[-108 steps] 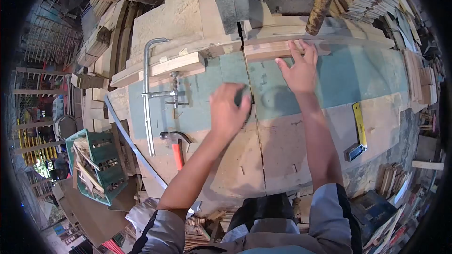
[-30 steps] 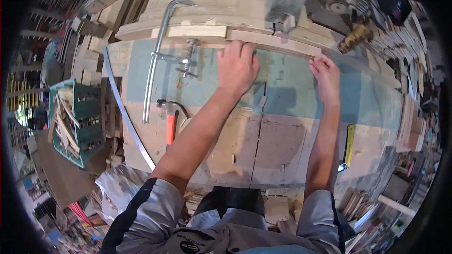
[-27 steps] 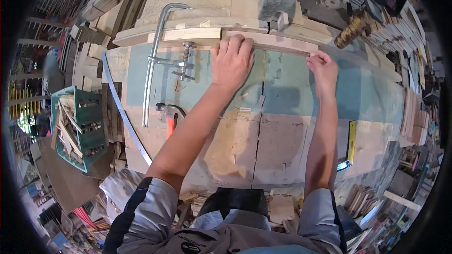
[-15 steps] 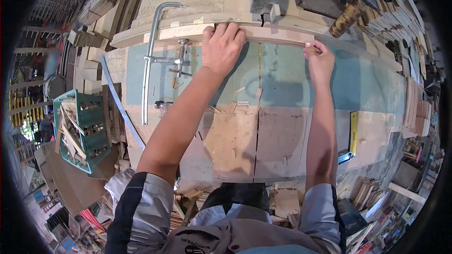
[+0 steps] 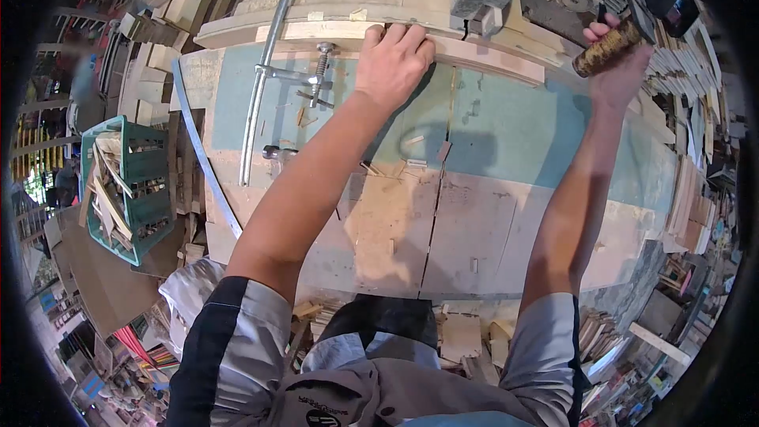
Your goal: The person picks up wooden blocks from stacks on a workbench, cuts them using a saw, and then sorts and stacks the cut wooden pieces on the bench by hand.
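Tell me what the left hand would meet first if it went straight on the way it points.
Probably the long wooden rail, just beyond the wooden strips that the left hand rests on; depth is unclear, so they may be touching.

The clamp [image 5: 266, 87] lies on the desk [image 5: 482, 209]. Beneath its bar, towards the far end, passes a wood strip [image 5: 332, 29]; right of the clamp, a second strip [image 5: 490, 61] extends that line, the left hand [image 5: 389, 67] covering where they come closest. Well to the clamp's right, the right hand [image 5: 621, 85] is around a handle [image 5: 610, 47]. Just right of the clamp's near end lies a hammer head [image 5: 278, 152]; farther right, slivers [image 5: 407, 166]. Left of the clamp are a long flat bar [image 5: 197, 145], then, beyond the desk, a crate [image 5: 145, 168] with scraps [image 5: 111, 182] in it.
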`<state>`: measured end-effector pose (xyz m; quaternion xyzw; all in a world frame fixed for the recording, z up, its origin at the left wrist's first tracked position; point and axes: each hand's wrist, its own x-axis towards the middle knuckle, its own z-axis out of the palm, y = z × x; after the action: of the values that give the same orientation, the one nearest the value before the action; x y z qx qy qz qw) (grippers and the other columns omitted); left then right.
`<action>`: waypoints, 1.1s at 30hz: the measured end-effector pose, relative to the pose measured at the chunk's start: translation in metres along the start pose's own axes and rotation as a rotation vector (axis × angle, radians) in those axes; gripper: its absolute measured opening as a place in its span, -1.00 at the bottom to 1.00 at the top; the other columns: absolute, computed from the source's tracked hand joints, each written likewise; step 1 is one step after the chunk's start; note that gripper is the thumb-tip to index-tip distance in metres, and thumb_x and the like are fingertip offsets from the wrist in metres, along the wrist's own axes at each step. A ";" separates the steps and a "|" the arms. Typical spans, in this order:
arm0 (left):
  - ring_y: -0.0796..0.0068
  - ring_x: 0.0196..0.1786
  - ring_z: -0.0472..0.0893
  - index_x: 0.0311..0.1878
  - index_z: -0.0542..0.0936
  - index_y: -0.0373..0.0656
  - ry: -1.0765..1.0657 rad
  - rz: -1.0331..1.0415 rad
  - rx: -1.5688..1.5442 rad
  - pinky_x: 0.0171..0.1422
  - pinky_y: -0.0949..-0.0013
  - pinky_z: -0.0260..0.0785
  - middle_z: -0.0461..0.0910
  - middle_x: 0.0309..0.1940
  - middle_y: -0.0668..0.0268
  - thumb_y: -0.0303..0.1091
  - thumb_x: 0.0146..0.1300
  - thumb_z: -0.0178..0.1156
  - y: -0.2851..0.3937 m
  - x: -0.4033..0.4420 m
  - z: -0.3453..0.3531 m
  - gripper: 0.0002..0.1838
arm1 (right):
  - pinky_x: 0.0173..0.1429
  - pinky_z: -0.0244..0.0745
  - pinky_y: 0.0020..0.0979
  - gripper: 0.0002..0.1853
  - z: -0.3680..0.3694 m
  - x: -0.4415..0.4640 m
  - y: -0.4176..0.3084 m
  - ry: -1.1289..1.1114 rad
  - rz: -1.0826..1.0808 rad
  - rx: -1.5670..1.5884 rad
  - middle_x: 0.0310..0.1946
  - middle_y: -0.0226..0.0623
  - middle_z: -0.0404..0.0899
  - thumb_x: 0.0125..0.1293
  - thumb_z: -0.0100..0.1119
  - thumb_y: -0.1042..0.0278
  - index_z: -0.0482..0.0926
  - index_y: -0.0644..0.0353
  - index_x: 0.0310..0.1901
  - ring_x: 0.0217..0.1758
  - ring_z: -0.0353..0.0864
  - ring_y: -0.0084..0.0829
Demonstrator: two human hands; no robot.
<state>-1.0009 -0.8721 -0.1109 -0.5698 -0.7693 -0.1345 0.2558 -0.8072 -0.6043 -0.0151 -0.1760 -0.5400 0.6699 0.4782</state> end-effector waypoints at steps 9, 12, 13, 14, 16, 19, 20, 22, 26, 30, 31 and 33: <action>0.44 -0.05 0.52 -0.20 0.65 0.06 0.028 0.021 -0.047 0.07 0.20 0.31 0.50 -0.21 0.49 -0.17 0.15 0.33 -0.006 -0.001 -0.001 -0.82 | -0.34 0.39 -0.45 -0.19 0.009 -0.016 0.000 0.105 0.017 -0.121 -0.48 -0.39 0.43 0.47 -0.33 -0.54 0.50 0.22 -0.11 -0.43 0.41 -0.47; 0.45 -0.06 0.52 -0.24 0.64 0.05 0.037 0.021 -0.049 0.07 0.20 0.31 0.49 -0.21 0.48 -0.20 0.17 0.29 -0.006 -0.001 0.001 -0.86 | -0.37 0.34 -0.48 -0.16 0.004 -0.032 -0.004 0.138 0.030 -0.151 -0.49 -0.40 0.42 0.41 -0.30 -0.62 0.50 0.19 -0.11 -0.45 0.38 -0.49; 0.44 -0.04 0.51 -0.26 0.63 0.04 0.051 0.029 -0.066 0.08 0.21 0.31 0.49 -0.21 0.47 -0.22 0.18 0.24 -0.006 -0.002 0.003 -0.89 | -0.38 0.33 -0.48 -0.15 0.002 -0.039 -0.005 0.138 0.020 -0.118 -0.49 -0.40 0.42 0.39 -0.29 -0.64 0.50 0.18 -0.12 -0.46 0.37 -0.50; 0.44 -0.02 0.51 -0.28 0.62 0.02 0.064 0.039 -0.083 0.09 0.21 0.31 0.49 -0.21 0.46 -0.25 0.19 0.18 -0.006 -0.002 0.005 -0.90 | -0.39 0.32 -0.49 -0.14 0.000 -0.046 -0.007 0.142 0.009 -0.085 -0.50 -0.41 0.41 0.38 -0.28 -0.65 0.50 0.18 -0.13 -0.46 0.36 -0.51; 0.44 -0.02 0.51 -0.28 0.63 0.02 0.080 0.033 -0.080 0.09 0.21 0.31 0.49 -0.20 0.47 -0.25 0.19 0.19 -0.007 -0.002 0.005 -0.90 | -0.40 0.29 -0.50 -0.13 0.002 -0.060 -0.012 0.137 0.017 -0.081 -0.50 -0.40 0.41 0.34 -0.24 -0.68 0.50 0.17 -0.15 -0.47 0.35 -0.52; 0.44 -0.01 0.50 -0.29 0.64 0.03 0.087 0.040 -0.073 0.09 0.20 0.32 0.49 -0.20 0.48 -0.25 0.18 0.19 -0.008 -0.002 0.003 -0.90 | -0.42 0.27 -0.51 -0.10 0.002 -0.081 -0.019 0.219 0.007 -0.111 -0.53 -0.40 0.40 0.28 -0.24 -0.74 0.50 0.17 -0.18 -0.50 0.35 -0.52; 0.44 0.00 0.50 -0.29 0.65 0.03 0.079 0.048 -0.071 0.10 0.20 0.32 0.49 -0.20 0.49 -0.25 0.18 0.20 -0.008 -0.003 0.002 -0.90 | -0.42 0.27 -0.51 -0.10 0.001 -0.088 -0.022 0.213 0.012 -0.114 -0.53 -0.40 0.40 0.28 -0.24 -0.74 0.50 0.17 -0.18 -0.50 0.35 -0.52; 0.44 0.01 0.50 -0.29 0.65 0.03 0.069 0.043 -0.083 0.10 0.20 0.32 0.49 -0.21 0.49 -0.25 0.19 0.19 -0.009 -0.003 0.001 -0.90 | -0.39 0.30 -0.47 -0.08 0.003 -0.100 -0.028 0.236 -0.007 -0.140 -0.53 -0.42 0.39 0.26 -0.21 -0.74 0.53 0.18 -0.15 -0.51 0.34 -0.51; 0.46 0.01 0.50 -0.31 0.65 0.04 0.078 0.043 -0.085 0.11 0.21 0.31 0.48 -0.22 0.49 -0.24 0.21 0.18 -0.008 -0.004 0.004 -0.90 | -0.42 0.29 -0.48 -0.11 -0.006 -0.122 -0.034 0.235 -0.026 -0.148 -0.54 -0.38 0.41 0.39 -0.39 -0.66 0.53 0.18 -0.16 -0.51 0.36 -0.47; 0.47 0.00 0.50 -0.31 0.64 0.04 0.078 0.030 -0.071 0.12 0.21 0.31 0.48 -0.22 0.50 -0.24 0.21 0.17 -0.008 -0.003 0.003 -0.90 | -0.41 0.30 -0.43 -0.09 -0.017 -0.143 -0.040 0.191 -0.025 -0.098 -0.54 -0.37 0.42 0.40 -0.44 -0.66 0.55 0.17 -0.14 -0.52 0.35 -0.44; 0.46 -0.01 0.50 -0.28 0.64 0.04 0.071 0.038 -0.067 0.08 0.22 0.32 0.47 -0.21 0.49 -0.23 0.21 0.17 -0.009 -0.003 0.004 -0.89 | -0.40 0.31 -0.41 -0.11 -0.017 -0.149 -0.042 0.207 -0.031 -0.111 -0.53 -0.36 0.42 0.39 -0.39 -0.65 0.56 0.17 -0.12 -0.52 0.35 -0.44; 0.46 -0.02 0.49 -0.25 0.63 0.04 0.066 0.045 -0.065 0.05 0.23 0.32 0.47 -0.21 0.49 -0.21 0.20 0.17 -0.009 -0.004 0.004 -0.87 | -0.40 0.31 -0.41 -0.11 -0.021 -0.161 -0.044 0.159 -0.039 -0.075 -0.54 -0.36 0.43 0.39 -0.37 -0.65 0.57 0.17 -0.11 -0.52 0.35 -0.44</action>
<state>-1.0099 -0.8762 -0.1156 -0.5902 -0.7428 -0.1724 0.2650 -0.6940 -0.7282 -0.0284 -0.2357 -0.5283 0.6238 0.5255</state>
